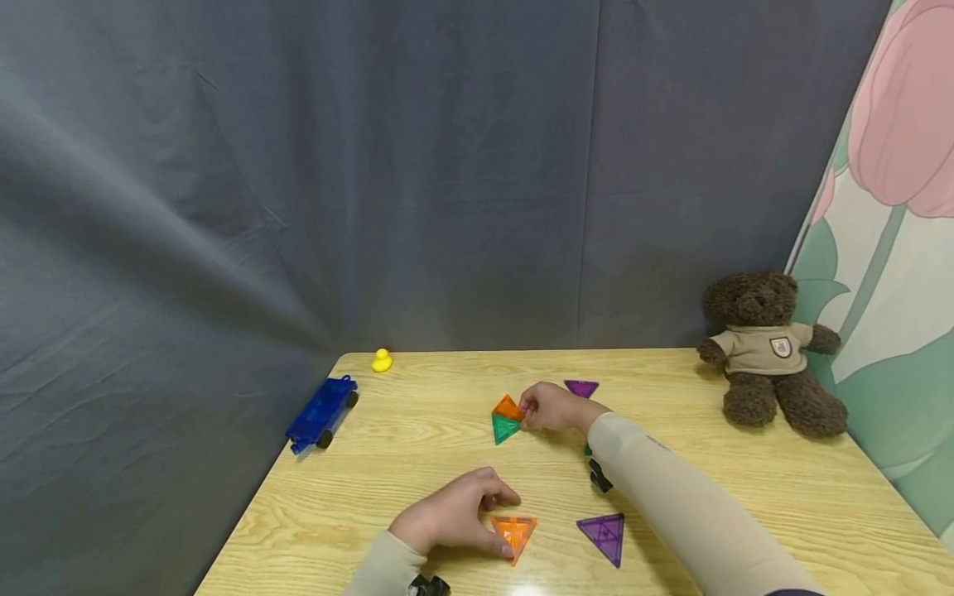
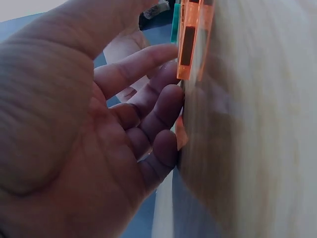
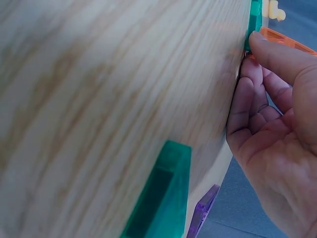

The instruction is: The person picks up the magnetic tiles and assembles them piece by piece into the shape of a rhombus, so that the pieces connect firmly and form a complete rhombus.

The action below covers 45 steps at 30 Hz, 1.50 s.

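Note:
My right hand pinches the corner of a green triangular magnetic tile; its thumb tip lies on that tile in the right wrist view. Edge to edge with the green piece is an orange triangular tile, which slants upward. Nearer the front, my left hand rests beside another orange triangular tile flat on the table. Its thumb touches this tile's left side, while the fingers extend loosely past the top edge. A purple triangular tile lies to the right of it.
Behind my right hand lies another purple tile; a second green tile sits below that wrist. A blue wheeled toy base and yellow duck stand at the left. A brown teddy bear sits back right.

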### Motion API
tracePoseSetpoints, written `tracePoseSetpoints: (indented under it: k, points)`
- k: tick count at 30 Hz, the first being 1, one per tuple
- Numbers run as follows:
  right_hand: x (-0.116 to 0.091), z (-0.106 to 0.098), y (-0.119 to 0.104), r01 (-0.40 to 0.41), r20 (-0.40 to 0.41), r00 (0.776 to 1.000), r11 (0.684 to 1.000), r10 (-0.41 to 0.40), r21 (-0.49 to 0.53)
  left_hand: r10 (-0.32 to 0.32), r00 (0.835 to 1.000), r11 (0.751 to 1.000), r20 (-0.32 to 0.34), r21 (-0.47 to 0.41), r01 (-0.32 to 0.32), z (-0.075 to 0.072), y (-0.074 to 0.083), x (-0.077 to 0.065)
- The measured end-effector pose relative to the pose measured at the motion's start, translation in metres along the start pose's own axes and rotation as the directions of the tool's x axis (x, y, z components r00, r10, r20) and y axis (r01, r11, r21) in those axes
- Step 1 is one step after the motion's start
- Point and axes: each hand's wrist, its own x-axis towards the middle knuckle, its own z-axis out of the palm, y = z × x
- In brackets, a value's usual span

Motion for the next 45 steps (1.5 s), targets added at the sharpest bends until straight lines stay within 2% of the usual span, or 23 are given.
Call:
tracePoseSetpoints:
  k: [6, 17, 24, 30, 33, 38, 45]
  points:
    - [0.0004, 0.0005, 0.0013, 0.004, 0.007, 1.0, 1.0, -0.004, 0.012, 0.017, 1.0, 0.997, -0.006, 0.072, -0.017, 0.0022, 0.0013, 0.0025]
    - [-0.0014, 0.0005, 0.0004, -0.008, 0.007, 1.0, 0.999, 0.008, 0.042, 0.015, 1.0, 0.998, -0.015, 0.054, -0.014, 0.0031, 0.0019, 0.0026]
    - [-0.0014, 0.002, 0.0021, 0.003, -0.007, 1.0, 1.0, -0.003, 0.026, 0.039, 0.999, 0.995, -0.023, 0.091, -0.037, 0.0032, 0.0022, 0.0021]
    - [-0.0016, 0.0016, 0.0013, 0.014, 0.002, 1.0, 0.999, -0.015, 0.046, 0.017, 1.0, 0.996, -0.012, 0.09, -0.016, 0.0028, 0.004, 0.0025]
    - [-0.0023, 0.0016, 0.001, 0.019, -0.001, 1.0, 0.999, -0.019, 0.047, 0.003, 1.0, 0.997, -0.014, 0.08, -0.001, 0.003, 0.0045, 0.0034]
    - [-0.0031, 0.0024, 0.0014, 0.021, -0.005, 1.0, 0.998, -0.02, 0.051, 0.018, 0.999, 0.998, -0.039, 0.06, -0.015, 0.0033, 0.0047, 0.0035]
    - [-0.0026, 0.0007, 0.001, 0.002, 0.014, 1.0, 0.999, -0.002, 0.055, -0.012, 0.997, 0.997, -0.07, -0.076, 0.007, 0.0031, 0.0033, 0.0023]
